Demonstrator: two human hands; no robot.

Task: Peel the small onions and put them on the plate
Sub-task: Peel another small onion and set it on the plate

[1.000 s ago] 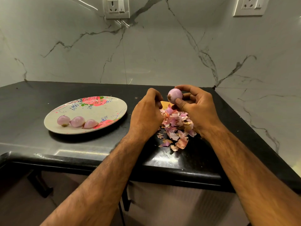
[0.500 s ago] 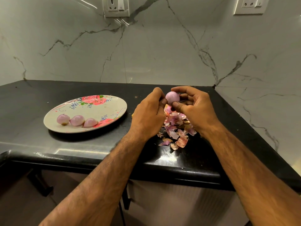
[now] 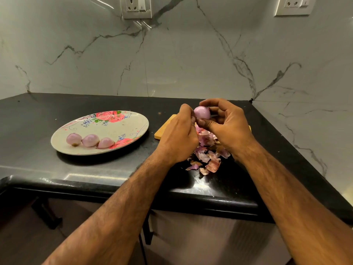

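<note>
Now the left hand (image 3: 179, 138) is sitting higher and closer than a moment ago. Its bent fingers (image 3: 188, 111) are touching the left side of the small onion (image 3: 202, 112). The back of that hand is hiding the tips, so nobody can tell if they are pinching any skin.

The right hand (image 3: 227, 127) is curling round the onion, with the thumb (image 3: 205, 123) under it and one finger over the top, holding it up in the air. It looks like this hand is keeping the onion still so the other can be pulling skin off. Holding it over the peels (image 3: 207, 153) is probably letting bits fall in one place.

The peels are lying in one heap on the black counter (image 3: 38, 115), too many to count. One yellow board (image 3: 164, 129) is peeking out behind the hands.

Further left, one plate (image 3: 133, 119) is waiting with three peeled onions (image 3: 90, 140) sitting in a row near its front edge. So four onions are showing, one in the hands and three on the plate.
</note>
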